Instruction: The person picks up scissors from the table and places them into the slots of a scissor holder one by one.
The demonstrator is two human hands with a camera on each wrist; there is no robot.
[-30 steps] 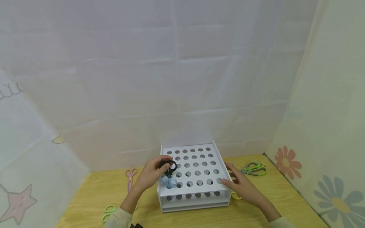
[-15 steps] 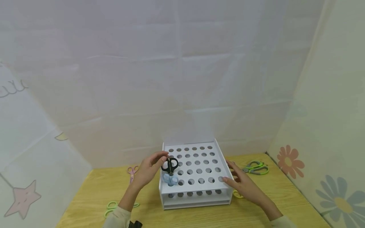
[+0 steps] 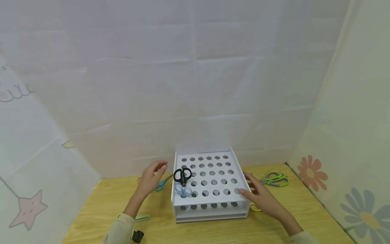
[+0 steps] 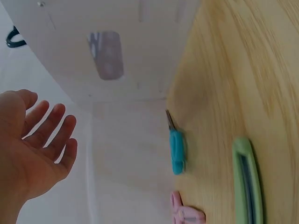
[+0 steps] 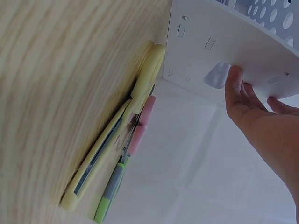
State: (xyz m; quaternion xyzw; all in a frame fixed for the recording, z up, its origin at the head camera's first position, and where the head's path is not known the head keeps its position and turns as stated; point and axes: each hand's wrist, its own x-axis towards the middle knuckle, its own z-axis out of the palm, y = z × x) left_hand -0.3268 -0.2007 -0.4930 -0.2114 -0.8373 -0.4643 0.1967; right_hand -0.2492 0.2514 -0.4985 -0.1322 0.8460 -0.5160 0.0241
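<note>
A white rack [image 3: 210,202] with rows of round holes stands on the table. In its left columns, black-handled scissors [image 3: 182,177] and light blue scissors [image 3: 183,190] stand handles up, their blades hidden below. My left hand [image 3: 149,179] is held off the rack's left side, fingers loosely bent, nothing in it. In the left wrist view its palm [image 4: 32,149] shows bare beside the rack's side panel. My right hand [image 3: 262,200] holds the rack's right side, thumb over the top edge near the front and fingers along the outer panel, close to its cutout.
Left of the rack lie blue scissors [image 3: 161,184], pink scissors [image 4: 188,214] and pale green scissors [image 3: 142,218]. To the right are green-and-grey scissors [image 3: 275,180], yellow scissors [image 5: 150,70] and pink-handled ones [image 5: 147,112]. Hanging white sheets [image 3: 152,84] enclose the wooden table [image 3: 210,232].
My left hand has let go of the black-handled scissors and drawn back leftward, uncovering the blue scissors on the table. My right hand stays on the rack.
</note>
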